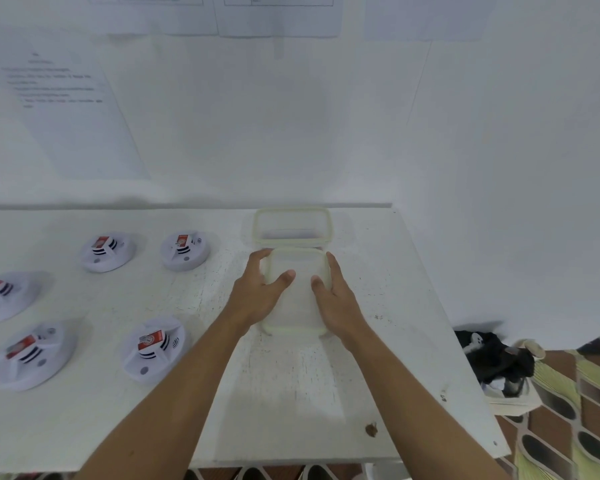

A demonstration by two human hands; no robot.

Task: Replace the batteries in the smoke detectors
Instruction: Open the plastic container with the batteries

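Several white round smoke detectors lie on the left half of the white table (pixel 291 393), among them one at the back (pixel 185 251) and one nearer (pixel 155 348). Each shows a red-and-white battery on its upturned side. In the middle of the table sits a translucent plastic box (pixel 297 306) with a pale yellowish rim. My left hand (pixel 260 292) grips its left side and my right hand (pixel 338 301) grips its right side, both thumbs resting on top. Whether anything is inside cannot be told.
A second translucent container (pixel 291 225), open on top, stands right behind the held box near the wall. Printed sheets (pixel 66 109) hang on the wall. Past the table's right edge a black bag (pixel 492 358) lies on the patterned floor.
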